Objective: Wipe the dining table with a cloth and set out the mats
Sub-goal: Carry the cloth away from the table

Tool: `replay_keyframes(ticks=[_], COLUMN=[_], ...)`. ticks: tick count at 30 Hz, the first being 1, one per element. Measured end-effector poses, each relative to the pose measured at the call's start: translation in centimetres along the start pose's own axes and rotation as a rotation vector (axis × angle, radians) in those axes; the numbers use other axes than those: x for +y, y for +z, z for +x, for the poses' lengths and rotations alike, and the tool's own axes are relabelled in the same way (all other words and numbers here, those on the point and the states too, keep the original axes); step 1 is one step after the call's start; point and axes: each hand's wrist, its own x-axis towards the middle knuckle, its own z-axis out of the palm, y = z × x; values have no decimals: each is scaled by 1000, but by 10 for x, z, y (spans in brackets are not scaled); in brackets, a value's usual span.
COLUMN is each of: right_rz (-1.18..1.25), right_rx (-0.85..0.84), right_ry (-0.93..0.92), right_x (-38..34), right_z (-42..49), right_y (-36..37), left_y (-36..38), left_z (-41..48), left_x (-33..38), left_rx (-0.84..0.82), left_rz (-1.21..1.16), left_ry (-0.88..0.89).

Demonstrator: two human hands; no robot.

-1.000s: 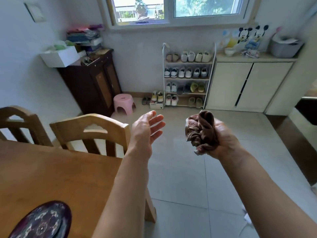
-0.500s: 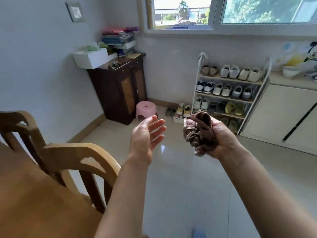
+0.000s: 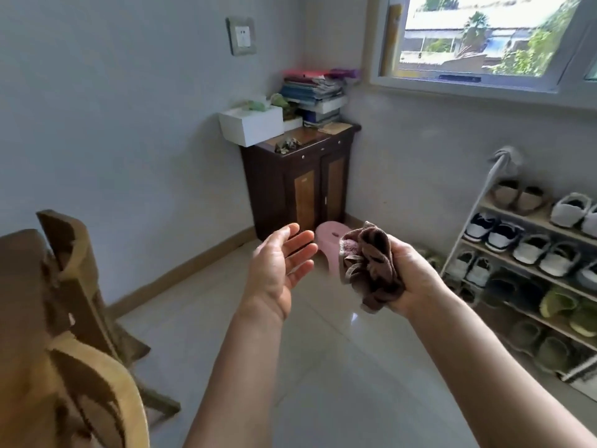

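Note:
My right hand (image 3: 412, 279) grips a crumpled brown cloth (image 3: 371, 266), bunched into a ball in front of me above the tiled floor. My left hand (image 3: 279, 270) is held out beside it, palm turned inward, fingers straight and empty, a short gap from the cloth. The dining table and the mats are out of view; only two wooden chair backs (image 3: 80, 334) show at the lower left.
A dark wooden cabinet (image 3: 300, 182) with a white box and stacked books stands in the far corner. A pink stool (image 3: 329, 240) sits before it. A shoe rack (image 3: 529, 273) lines the right wall under the window. Pale floor tiles (image 3: 323, 367) lie ahead.
The view has swung left: the table and its mat have left the frame and the cabinet is now centred. Both hands keep the same pose, the cloth still gripped.

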Motion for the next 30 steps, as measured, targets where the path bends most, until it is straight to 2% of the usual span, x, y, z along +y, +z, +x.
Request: replay_keyframes(ticks=[10,16,20,30], right_rz=[7,-17,85,113], right_rx=[-158,-178,-149,-187], right_ry=[111,122,167,185], right_x=[-74,-122,-146,-201], right_z=[235,349,413,604], right_y=[73,116,139,187], left_y=[0,6,-1,3], left_z=[214,339,407,589], left_x=[64,108,124,148], left_rx=[123,141,189,318], left_rz=[-91,-150,-178,-118], left_ry=[61,67,43,83])
